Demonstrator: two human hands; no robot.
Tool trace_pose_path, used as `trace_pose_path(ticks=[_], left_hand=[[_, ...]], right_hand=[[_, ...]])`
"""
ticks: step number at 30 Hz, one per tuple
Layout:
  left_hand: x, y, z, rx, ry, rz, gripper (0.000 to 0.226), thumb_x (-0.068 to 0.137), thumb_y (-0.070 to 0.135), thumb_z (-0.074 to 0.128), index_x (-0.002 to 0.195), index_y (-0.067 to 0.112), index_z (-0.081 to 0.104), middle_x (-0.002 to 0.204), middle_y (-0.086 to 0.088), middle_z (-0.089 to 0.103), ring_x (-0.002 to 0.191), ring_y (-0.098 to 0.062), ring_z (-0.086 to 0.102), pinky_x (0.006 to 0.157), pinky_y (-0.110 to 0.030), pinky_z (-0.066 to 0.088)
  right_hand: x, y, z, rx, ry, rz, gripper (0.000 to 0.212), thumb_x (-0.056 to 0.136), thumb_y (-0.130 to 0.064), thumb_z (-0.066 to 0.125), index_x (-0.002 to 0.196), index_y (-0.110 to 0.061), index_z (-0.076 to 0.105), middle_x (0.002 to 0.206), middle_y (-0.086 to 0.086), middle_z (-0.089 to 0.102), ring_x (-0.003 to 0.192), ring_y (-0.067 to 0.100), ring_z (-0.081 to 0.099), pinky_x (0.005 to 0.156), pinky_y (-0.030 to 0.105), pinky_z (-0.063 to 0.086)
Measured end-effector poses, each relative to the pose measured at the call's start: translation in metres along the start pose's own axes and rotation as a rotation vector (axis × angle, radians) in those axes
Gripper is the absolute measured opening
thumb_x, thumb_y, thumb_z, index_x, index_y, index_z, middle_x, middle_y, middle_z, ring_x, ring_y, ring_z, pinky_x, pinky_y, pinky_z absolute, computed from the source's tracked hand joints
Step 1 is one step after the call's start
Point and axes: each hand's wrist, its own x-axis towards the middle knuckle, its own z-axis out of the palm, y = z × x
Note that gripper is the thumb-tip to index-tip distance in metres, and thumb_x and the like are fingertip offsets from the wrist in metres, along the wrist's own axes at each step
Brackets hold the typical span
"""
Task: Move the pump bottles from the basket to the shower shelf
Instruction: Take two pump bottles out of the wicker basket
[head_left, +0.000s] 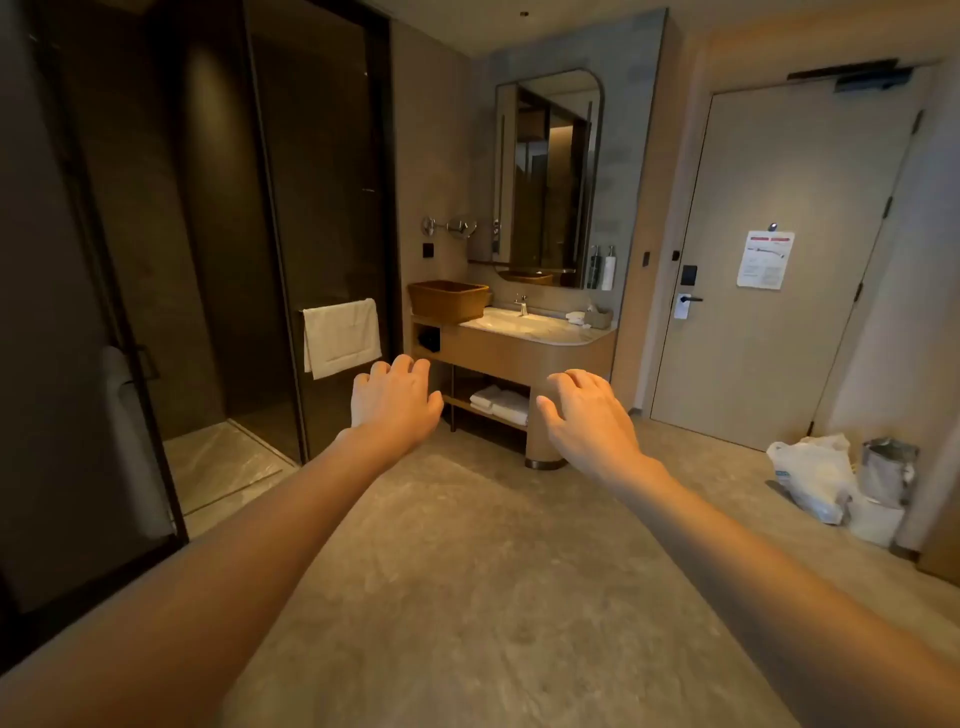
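A brown woven basket (448, 300) stands on the left end of the vanity counter (524, 328), far ahead of me. Its contents are hidden from this angle. Two pump bottles, one dark (595, 269) and one white (609, 270), hang on the wall right of the mirror. My left hand (394, 397) and my right hand (587, 410) are stretched out in front of me, palms down, fingers loosely spread, holding nothing. The glass-walled shower (218, 260) is dark on my left; no shelf shows inside it.
A white towel (341, 336) hangs on the shower door's rail. Folded towels (501, 402) lie on the vanity's lower shelf. A closed door (779, 260) is at the right, with a white plastic bag (813, 475) and a metal bin (889, 470) on the floor beside it.
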Motion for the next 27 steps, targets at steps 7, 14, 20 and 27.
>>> trace_pose_path(ticks=[7,14,20,27], left_hand=[[0.026,-0.009,0.061,0.034,-0.078,-0.001,0.046,0.094,0.039,0.038,0.134,0.016,0.04,0.136,-0.008,0.047,0.12,-0.029,0.046,0.092,-0.041,0.041],[0.085,-0.024,0.171,0.062,-0.197,-0.02,0.048,0.091,0.04,0.04,0.134,0.018,0.041,0.137,-0.007,0.048,0.121,-0.03,0.046,0.094,-0.043,0.041],[0.202,-0.027,0.233,0.117,-0.217,-0.065,0.048,0.09,0.041,0.042,0.132,0.017,0.044,0.134,-0.008,0.05,0.118,-0.031,0.047,0.092,-0.044,0.041],[0.279,-0.02,0.315,0.064,-0.288,-0.109,0.048,0.09,0.039,0.043,0.132,0.016,0.044,0.137,-0.009,0.047,0.122,-0.031,0.044,0.099,-0.045,0.037]], right_hand=[[0.028,0.025,0.054,-0.026,-0.095,0.023,0.044,0.099,-0.035,0.039,0.135,-0.011,0.045,0.137,0.008,0.049,0.133,0.025,0.036,0.107,0.038,0.033],[0.093,0.081,0.144,-0.064,-0.231,-0.004,0.047,0.098,-0.036,0.04,0.139,-0.011,0.042,0.139,0.008,0.047,0.136,0.026,0.034,0.111,0.039,0.031],[0.21,0.15,0.178,-0.083,-0.207,-0.017,0.047,0.099,-0.034,0.039,0.138,-0.009,0.043,0.137,0.009,0.05,0.132,0.027,0.037,0.108,0.039,0.034],[0.301,0.194,0.252,-0.067,-0.33,-0.015,0.046,0.099,-0.034,0.039,0.138,-0.009,0.042,0.137,0.01,0.049,0.132,0.027,0.036,0.109,0.038,0.033]])
